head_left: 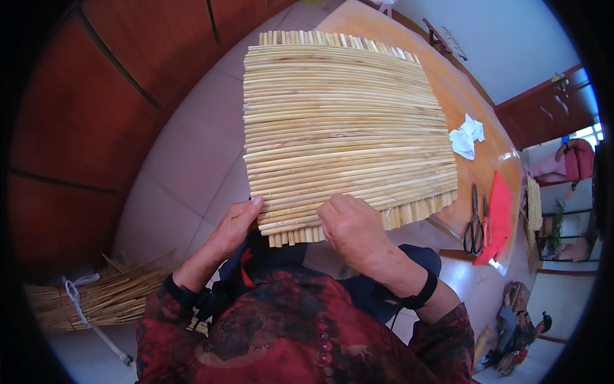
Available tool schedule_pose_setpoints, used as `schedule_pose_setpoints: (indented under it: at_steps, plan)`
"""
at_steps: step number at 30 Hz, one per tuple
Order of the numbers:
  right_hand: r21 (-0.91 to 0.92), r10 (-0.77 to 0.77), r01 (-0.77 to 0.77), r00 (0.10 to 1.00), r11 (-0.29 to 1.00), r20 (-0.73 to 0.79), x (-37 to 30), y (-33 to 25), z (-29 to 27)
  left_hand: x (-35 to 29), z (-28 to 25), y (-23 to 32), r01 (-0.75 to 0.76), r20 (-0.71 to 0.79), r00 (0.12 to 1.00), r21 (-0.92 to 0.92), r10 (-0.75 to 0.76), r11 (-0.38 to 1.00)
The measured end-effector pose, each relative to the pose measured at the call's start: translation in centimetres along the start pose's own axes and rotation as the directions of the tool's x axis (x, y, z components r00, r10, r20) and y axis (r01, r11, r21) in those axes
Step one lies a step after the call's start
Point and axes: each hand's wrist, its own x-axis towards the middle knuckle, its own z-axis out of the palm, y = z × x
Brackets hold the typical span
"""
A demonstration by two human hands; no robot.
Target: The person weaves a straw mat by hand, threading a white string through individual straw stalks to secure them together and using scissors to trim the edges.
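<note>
A wide mat of pale straw stalks (345,121) lies partly on the table and reaches out over my lap. Its upper layer of stalks runs side to side, and the cut ends of a crosswise layer stick out at the far and near edges. My left hand (238,221) grips the near left corner, thumb on top and fingers hidden underneath. At the near edge, right of that corner, my right hand (350,229) is closed with its fingers curled against the stalks. Whatever its fingertips pinch is hidden.
The orange-brown table (476,176) carries crumpled white paper (468,136), black-handled scissors (474,230), red-handled pliers (486,224) and a red cloth (500,214). A tied bundle of stalks (105,294) lies at lower left. Red-brown cabinets (102,96) line the left. Two people are at the right.
</note>
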Motion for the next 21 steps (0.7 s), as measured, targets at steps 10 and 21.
schedule_pose_setpoints:
  at_steps: [10, 21]
  plan:
    - [0.250, 0.290, -0.252, 0.948, 0.935, -0.133, -4.4, 4.2, -2.5, 0.8, -1.3, -0.8, 0.072, -0.040, 0.997, 0.041, -0.071, 0.997]
    - [-0.306, 0.714, -0.862, 0.506, 0.404, -0.484, -25.7, 18.8, -6.9, -0.1, -1.0, 0.3, 0.038, 0.061, 0.997, 0.139, -0.047, 0.990]
